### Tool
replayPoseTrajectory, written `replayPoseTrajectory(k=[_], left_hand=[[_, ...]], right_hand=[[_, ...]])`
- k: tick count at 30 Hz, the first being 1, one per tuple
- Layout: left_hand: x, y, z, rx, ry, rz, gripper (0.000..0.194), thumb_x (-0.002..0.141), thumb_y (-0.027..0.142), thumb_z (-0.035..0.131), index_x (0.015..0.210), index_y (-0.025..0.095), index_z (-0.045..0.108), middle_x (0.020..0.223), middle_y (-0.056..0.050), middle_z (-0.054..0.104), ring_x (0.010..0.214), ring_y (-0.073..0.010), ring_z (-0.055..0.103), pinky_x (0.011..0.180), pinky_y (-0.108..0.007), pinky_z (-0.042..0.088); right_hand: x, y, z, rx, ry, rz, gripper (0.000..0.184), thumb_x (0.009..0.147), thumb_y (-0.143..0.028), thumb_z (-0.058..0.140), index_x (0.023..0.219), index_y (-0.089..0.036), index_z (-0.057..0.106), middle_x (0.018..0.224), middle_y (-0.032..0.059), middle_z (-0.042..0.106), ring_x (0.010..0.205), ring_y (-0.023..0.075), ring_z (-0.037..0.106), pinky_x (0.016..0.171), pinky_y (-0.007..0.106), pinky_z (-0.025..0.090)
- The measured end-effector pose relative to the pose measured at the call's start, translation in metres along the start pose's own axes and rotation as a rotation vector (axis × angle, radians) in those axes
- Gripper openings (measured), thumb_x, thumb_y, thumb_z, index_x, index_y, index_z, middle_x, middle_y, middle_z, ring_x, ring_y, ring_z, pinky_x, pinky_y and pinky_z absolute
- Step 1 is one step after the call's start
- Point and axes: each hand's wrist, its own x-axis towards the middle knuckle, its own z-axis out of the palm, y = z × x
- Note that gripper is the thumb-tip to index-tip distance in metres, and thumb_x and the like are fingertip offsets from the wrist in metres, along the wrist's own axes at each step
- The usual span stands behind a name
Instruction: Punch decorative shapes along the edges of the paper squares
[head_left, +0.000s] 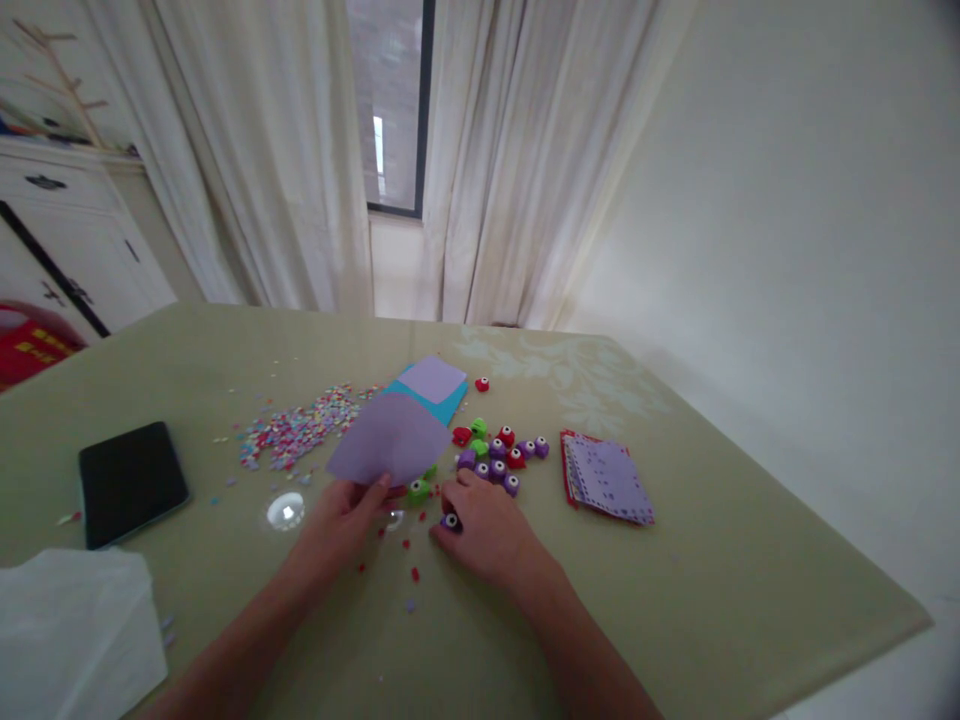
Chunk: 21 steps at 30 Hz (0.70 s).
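My left hand [356, 505] pinches the lower edge of a lilac paper sheet [390, 440], which stands tilted up and curved above the table. Between the thumb and fingers of my right hand [484, 520] is a small purple paper punch [451, 521] with a white-ringed dark spot, close to the tabletop and partly covered by the fingers. A green punch [418, 491] lies between the two hands, partly behind the sheet. Just beyond my right hand sits a cluster of several purple, red and green punches [498, 449]. Small red paper bits [415, 574] are scattered between my forearms.
Multicoloured paper confetti [304, 432] is heaped at left centre. Lilac paper [433, 379] lies on blue paper [450, 405] behind. Punched sheets [609, 480] are stacked at right. A black tablet [133, 482] and white tissue [75, 635] lie at left. One red punch [482, 384] sits farther back.
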Motion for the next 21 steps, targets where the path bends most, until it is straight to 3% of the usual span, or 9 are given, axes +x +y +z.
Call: replayPoseTrajectory(k=[3, 9, 12, 15, 17, 19, 21], left_hand=[[-0.005, 0.003, 0.012, -0.166, -0.024, -0.022, 0.058, 0.064, 0.063, 0.093, 0.098, 0.019, 0.077, 0.113, -0.016, 0.087, 0.108, -0.0357, 0.083, 0.099, -0.048, 0.067], [-0.001, 0.004, 0.004, -0.224, 0.24, 0.046, 0.027, 0.084, 0.044, 0.084, 0.1, 0.024, 0.076, 0.109, -0.008, 0.087, 0.101, -0.0297, 0.084, 0.09, -0.043, 0.069], [-0.001, 0.004, -0.001, -0.14, 0.292, 0.117, 0.03, 0.089, 0.049, 0.078, 0.104, 0.023, 0.076, 0.109, -0.009, 0.087, 0.095, -0.029, 0.083, 0.087, -0.042, 0.068], [-0.012, 0.006, 0.001, -0.01, 0.358, 0.213, 0.04, 0.089, 0.059, 0.076, 0.101, 0.021, 0.076, 0.104, -0.011, 0.086, 0.089, -0.0288, 0.083, 0.081, -0.039, 0.066], [-0.025, 0.007, 0.008, 0.03, 0.304, 0.26, 0.046, 0.088, 0.067, 0.075, 0.094, 0.021, 0.074, 0.09, -0.01, 0.084, 0.075, -0.0268, 0.08, 0.068, -0.036, 0.064], [-0.037, 0.007, 0.018, 0.001, 0.129, 0.238, 0.051, 0.087, 0.073, 0.073, 0.084, 0.022, 0.071, 0.078, -0.007, 0.081, 0.057, -0.0233, 0.073, 0.055, -0.035, 0.06], [-0.043, 0.004, 0.029, -0.022, -0.045, 0.15, 0.053, 0.083, 0.075, 0.075, 0.078, 0.023, 0.067, 0.072, -0.007, 0.078, 0.055, -0.0241, 0.072, 0.053, -0.036, 0.06]], right_hand=[[-0.001, 0.001, -0.001, 0.02, -0.013, 0.021, 0.026, 0.095, -0.037, 0.079, 0.111, -0.017, 0.078, 0.117, 0.0147, 0.075, 0.1, 0.0317, 0.073, 0.086, 0.041, 0.055], [0.001, -0.012, 0.011, 0.201, 0.037, 0.028, 0.031, 0.089, -0.045, 0.09, 0.096, -0.017, 0.079, 0.101, 0.0117, 0.077, 0.092, 0.0283, 0.072, 0.08, 0.037, 0.053], [0.004, -0.02, 0.019, 0.408, 0.165, -0.053, 0.019, 0.101, -0.037, 0.078, 0.105, -0.018, 0.079, 0.095, 0.007, 0.078, 0.086, 0.0223, 0.072, 0.08, 0.033, 0.053], [0.012, -0.018, 0.025, 0.357, 0.365, -0.111, 0.021, 0.107, -0.021, 0.064, 0.124, -0.018, 0.076, 0.115, 0.0113, 0.079, 0.106, 0.0239, 0.073, 0.095, 0.036, 0.055], [0.021, -0.013, 0.03, 0.197, 0.406, -0.122, 0.027, 0.104, -0.018, 0.064, 0.129, -0.019, 0.075, 0.129, 0.0147, 0.076, 0.124, 0.0287, 0.067, 0.11, 0.043, 0.051], [0.032, -0.008, 0.035, 0.063, 0.333, -0.121, 0.022, 0.101, -0.021, 0.069, 0.12, -0.022, 0.08, 0.129, 0.0149, 0.077, 0.132, 0.0327, 0.063, 0.119, 0.05, 0.044], [0.04, -0.004, 0.038, 0.028, 0.243, -0.122, 0.021, 0.101, -0.023, 0.069, 0.118, -0.027, 0.081, 0.128, 0.0109, 0.08, 0.132, 0.031, 0.063, 0.121, 0.048, 0.042]])
